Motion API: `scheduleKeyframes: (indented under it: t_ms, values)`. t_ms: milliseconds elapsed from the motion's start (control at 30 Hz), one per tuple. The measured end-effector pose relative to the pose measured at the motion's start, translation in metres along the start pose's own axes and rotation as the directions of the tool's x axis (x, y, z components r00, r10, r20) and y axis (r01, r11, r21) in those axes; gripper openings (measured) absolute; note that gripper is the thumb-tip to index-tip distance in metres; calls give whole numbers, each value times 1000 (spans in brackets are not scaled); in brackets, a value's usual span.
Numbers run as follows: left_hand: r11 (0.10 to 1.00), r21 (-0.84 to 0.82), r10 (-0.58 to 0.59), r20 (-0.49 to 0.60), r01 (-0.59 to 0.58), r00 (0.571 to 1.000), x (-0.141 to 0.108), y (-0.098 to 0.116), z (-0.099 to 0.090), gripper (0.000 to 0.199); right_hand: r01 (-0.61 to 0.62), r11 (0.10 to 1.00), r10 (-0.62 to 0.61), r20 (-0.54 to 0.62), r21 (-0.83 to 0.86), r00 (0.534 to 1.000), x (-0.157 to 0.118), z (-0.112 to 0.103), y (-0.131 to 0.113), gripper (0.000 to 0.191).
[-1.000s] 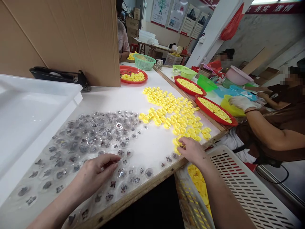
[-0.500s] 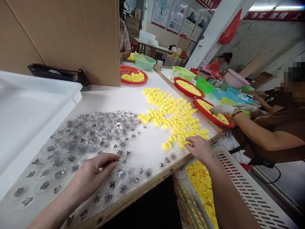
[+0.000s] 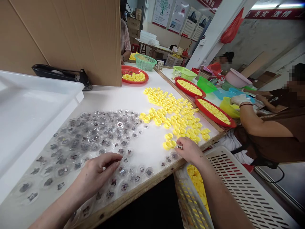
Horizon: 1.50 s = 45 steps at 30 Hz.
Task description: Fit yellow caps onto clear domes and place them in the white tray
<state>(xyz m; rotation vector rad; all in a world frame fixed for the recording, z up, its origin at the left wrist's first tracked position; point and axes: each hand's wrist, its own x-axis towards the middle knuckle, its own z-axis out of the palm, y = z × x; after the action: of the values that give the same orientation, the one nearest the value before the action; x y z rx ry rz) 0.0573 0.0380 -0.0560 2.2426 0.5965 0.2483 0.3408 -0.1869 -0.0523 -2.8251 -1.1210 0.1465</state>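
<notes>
Three yellow cups (image 3: 168, 145) sit grouped on the white table (image 3: 150, 143), just beside my right hand (image 3: 190, 150); its fingers curl inward, and I can't tell whether they grip anything. Three clear discs (image 3: 168, 159) lie nearer the edge. My left hand (image 3: 98, 169), thumb and forefinger nearly meeting, its grip likewise unclear, is among countless more discs. Beyond are three red trays (image 3: 137, 83).

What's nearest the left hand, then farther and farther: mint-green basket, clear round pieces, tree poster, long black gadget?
1. Clear round pieces: around the left hand.
2. Long black gadget: ahead, leftward, by the cardboard.
3. Mint-green basket: farther ahead, rightward.
4. Tree poster: farthest, in the background.
</notes>
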Motion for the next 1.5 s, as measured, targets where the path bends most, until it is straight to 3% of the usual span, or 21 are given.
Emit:
scheduleKeyframes:
  t_ms: [133, 300, 467, 667, 733, 867, 1000, 1100, 1167, 1233, 1300, 1367, 1433, 1500]
  values:
    - [1000, -28, 6, 5, -5, 1000, -1, 1, -1, 28, 34, 998, -34, 3, 49, 999, 4, 6, -19, 24]
    - [999, -44, 19, 8, -18, 1000, 0, 4, -2, 27, 96, 992, -97, 3, 86, 995, 13, 11, -42, 21]
    - [998, -56, 21, 8, -21, 1000, 1, 7, -3, 27, 170, 981, -172, 14, 95, 985, 22, 11, -56, 43]
    - [997, -47, 63, 38, -62, 997, 0, 8, -1, 24, 259, 959, -265, 46, 111, 963, 38, 12, -65, 28]
    - [997, -45, 71, 48, -68, 996, 0, 6, 1, 24, 281, 951, -290, 54, 125, 956, 42, 11, -67, 34]
    - [998, -41, 56, 46, -54, 997, 0, 5, 2, 23, 361, 918, -379, 92, 167, 921, 51, 7, -70, 51]
    - [995, -91, 35, 59, -30, 998, 1, 8, 0, 22, 447, 871, -476, 120, 206, 871, 65, 5, -75, 34]
    - [967, -237, -81, 56, 92, 995, 3, 10, 0, 21, 493, 838, -527, 117, 232, 842, 68, -2, -91, 31]
    - [853, -476, -210, 66, 215, 976, 4, 11, 0, 28, 558, 786, -599, 102, 267, 794, 61, -11, -110, 34]
    - [600, -750, -277, 130, 277, 952, 4, 9, 2, 38, 663, 679, -711, 58, 316, 701, 46, -23, -135, 36]
    - [316, -902, -236, 224, 293, 945, 5, 5, 4, 42, 759, 547, -814, 16, 354, 580, 29, -35, -160, 35]
    - [141, -940, -145, 291, 311, 946, 5, 0, 4, 38, 808, 473, -866, 18, 351, 500, 14, -42, -179, 31]
    - [62, -949, -72, 303, 308, 950, 4, -4, 3, 32, 826, 455, -880, 26, 332, 474, 5, -43, -191, 29]
    - [17, -959, -49, 283, 284, 958, 4, -6, 1, 26, 821, 466, -870, 3, 329, 492, 4, -40, -193, 28]
